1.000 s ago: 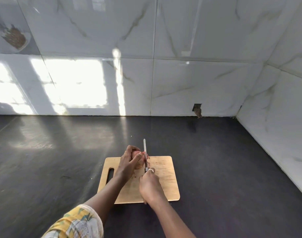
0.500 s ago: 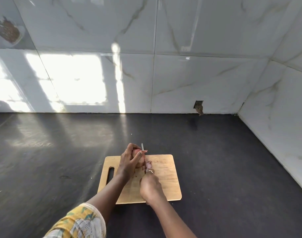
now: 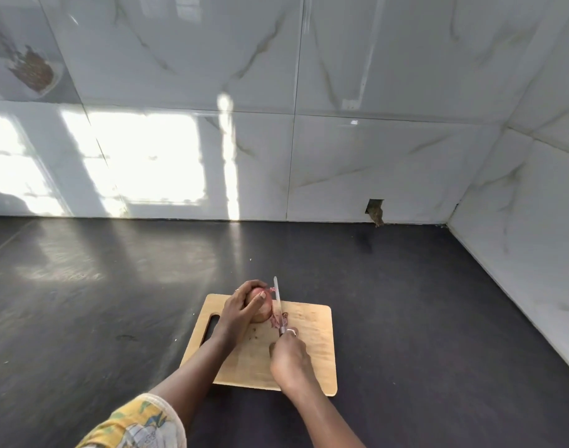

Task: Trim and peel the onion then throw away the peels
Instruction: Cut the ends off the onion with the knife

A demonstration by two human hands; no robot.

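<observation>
A reddish onion (image 3: 263, 308) sits on the far left part of a wooden cutting board (image 3: 312, 350). My left hand (image 3: 241, 310) grips the onion from the left, fingers curled over its top. My right hand (image 3: 288, 357) holds a knife (image 3: 278, 305) by its handle, blade pointing away from me and standing just at the onion's right end. Purple peel scraps (image 3: 278, 320) lie on the board beside the blade. The knife handle is hidden inside my fist.
The board lies on a dark countertop (image 3: 406, 302). White marble-look tiled walls (image 3: 341, 156) close the back and the right side. A small hole (image 3: 375, 211) shows in the back wall near the counter.
The knife has shifted slightly right of the onion and purple peel scraps now lie by the blade. My left hand still grips the onion.
</observation>
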